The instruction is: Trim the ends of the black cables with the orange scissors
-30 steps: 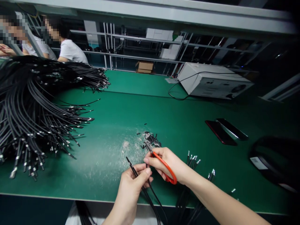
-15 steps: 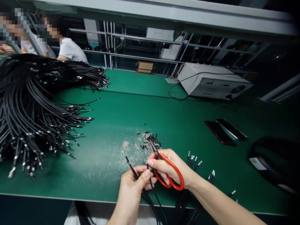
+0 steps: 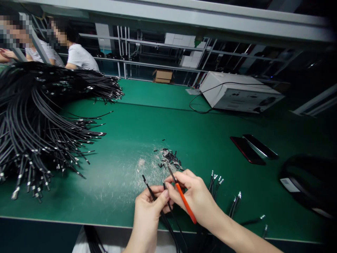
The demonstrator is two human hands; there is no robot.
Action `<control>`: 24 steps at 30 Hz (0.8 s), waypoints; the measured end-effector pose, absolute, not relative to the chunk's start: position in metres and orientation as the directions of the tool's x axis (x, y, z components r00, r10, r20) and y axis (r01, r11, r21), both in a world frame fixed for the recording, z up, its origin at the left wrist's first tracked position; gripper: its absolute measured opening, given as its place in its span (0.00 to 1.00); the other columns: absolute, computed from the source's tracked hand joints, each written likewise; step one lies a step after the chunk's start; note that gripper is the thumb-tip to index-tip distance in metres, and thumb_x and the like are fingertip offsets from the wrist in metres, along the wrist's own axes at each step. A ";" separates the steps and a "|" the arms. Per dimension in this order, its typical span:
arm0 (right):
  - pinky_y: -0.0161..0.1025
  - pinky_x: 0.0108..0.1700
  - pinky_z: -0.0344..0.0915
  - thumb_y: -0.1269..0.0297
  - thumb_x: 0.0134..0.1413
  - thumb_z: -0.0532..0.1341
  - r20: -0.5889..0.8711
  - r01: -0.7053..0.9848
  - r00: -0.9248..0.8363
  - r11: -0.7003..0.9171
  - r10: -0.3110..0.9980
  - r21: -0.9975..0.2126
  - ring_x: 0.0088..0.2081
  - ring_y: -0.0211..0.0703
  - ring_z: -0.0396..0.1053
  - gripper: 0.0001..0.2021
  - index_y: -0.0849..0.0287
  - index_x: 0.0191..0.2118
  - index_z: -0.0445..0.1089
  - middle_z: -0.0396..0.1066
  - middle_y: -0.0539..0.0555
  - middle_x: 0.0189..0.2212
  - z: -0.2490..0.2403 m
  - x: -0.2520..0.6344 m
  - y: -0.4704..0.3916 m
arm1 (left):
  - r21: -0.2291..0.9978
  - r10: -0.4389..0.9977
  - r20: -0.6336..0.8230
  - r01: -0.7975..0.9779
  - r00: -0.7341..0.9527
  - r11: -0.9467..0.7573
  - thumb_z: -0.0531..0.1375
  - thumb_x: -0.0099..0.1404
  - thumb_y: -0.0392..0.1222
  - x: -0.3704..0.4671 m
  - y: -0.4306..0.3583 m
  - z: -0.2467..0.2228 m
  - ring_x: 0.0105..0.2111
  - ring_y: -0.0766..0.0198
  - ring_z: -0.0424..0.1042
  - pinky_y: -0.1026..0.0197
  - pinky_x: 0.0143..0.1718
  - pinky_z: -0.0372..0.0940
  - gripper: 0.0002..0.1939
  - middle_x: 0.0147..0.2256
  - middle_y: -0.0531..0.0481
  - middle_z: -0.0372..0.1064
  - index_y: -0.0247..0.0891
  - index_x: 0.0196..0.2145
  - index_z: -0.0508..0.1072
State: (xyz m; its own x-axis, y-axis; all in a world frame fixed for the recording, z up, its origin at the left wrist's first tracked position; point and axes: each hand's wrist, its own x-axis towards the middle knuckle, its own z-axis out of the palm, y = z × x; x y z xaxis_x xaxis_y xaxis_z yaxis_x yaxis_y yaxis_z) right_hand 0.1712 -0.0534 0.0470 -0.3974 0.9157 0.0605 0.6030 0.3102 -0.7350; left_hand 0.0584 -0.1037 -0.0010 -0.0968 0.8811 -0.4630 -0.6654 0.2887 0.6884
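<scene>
My left hand (image 3: 150,211) pinches black cables (image 3: 149,189) near their ends, with one cable end poking up between thumb and fingers. Close on its right, my right hand (image 3: 193,193) is closed around red-handled scissors (image 3: 184,202), seen edge-on with the blades pointing up and left. The right fingertips are beside the upright cable end; whether they touch it I cannot tell. Just beyond the blades lies a small heap of short black offcuts (image 3: 172,158), with pale, fine strands (image 3: 142,163) scattered to its left on the green tabletop (image 3: 105,189).
A big pile of black cables (image 3: 47,119) with silvery ends covers the left side. More cable ends (image 3: 216,179) lie right of my hands. Two phones (image 3: 249,149), a black object with a white label (image 3: 289,184) and a white machine (image 3: 237,93) stand farther right. People sit at back left.
My right hand has turned the scissors from showing both handle loops to edge-on, and the blades have shifted slightly down towards me. The left hand has stayed nearly still with its cables.
</scene>
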 end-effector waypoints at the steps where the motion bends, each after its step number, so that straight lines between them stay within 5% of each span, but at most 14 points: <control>1: 0.34 0.27 0.60 0.63 0.52 0.57 0.153 0.630 -0.410 0.400 0.899 -0.666 0.27 0.39 0.62 0.07 0.59 0.27 0.68 0.66 0.51 0.21 0.046 0.173 -0.055 | 0.681 0.879 -0.467 -0.672 -0.092 0.292 0.69 0.48 0.43 0.058 -0.104 -0.001 0.23 0.67 0.71 0.66 0.26 0.66 0.17 0.24 0.49 0.72 0.30 0.32 0.71; 7: 0.37 0.35 0.55 0.66 0.57 0.54 0.300 0.513 -0.695 0.743 0.654 -0.430 0.22 0.36 0.52 0.05 0.57 0.34 0.66 0.65 0.46 0.19 0.043 0.190 -0.043 | 0.643 0.863 -0.501 -0.692 -0.057 0.328 0.68 0.50 0.40 0.055 -0.103 -0.004 0.24 0.66 0.72 0.65 0.27 0.67 0.18 0.23 0.49 0.71 0.31 0.36 0.68; 16: 0.43 0.42 0.49 0.60 0.53 0.57 0.123 0.640 -0.768 0.760 0.629 0.113 0.27 0.40 0.62 0.07 0.58 0.31 0.65 0.67 0.51 0.24 0.037 0.209 -0.026 | 0.582 0.802 -0.598 -0.696 -0.016 0.420 0.68 0.48 0.37 0.053 -0.102 0.006 0.24 0.63 0.73 0.63 0.26 0.68 0.20 0.25 0.48 0.72 0.31 0.38 0.67; 24: 0.42 0.40 0.49 0.67 0.57 0.52 0.124 0.559 -0.828 0.789 0.547 0.254 0.22 0.38 0.61 0.08 0.58 0.29 0.65 0.66 0.50 0.20 0.036 0.208 -0.027 | 0.578 0.791 -0.611 -0.678 0.007 0.453 0.66 0.51 0.35 0.054 -0.103 0.006 0.24 0.64 0.73 0.63 0.27 0.67 0.18 0.26 0.47 0.72 0.30 0.39 0.67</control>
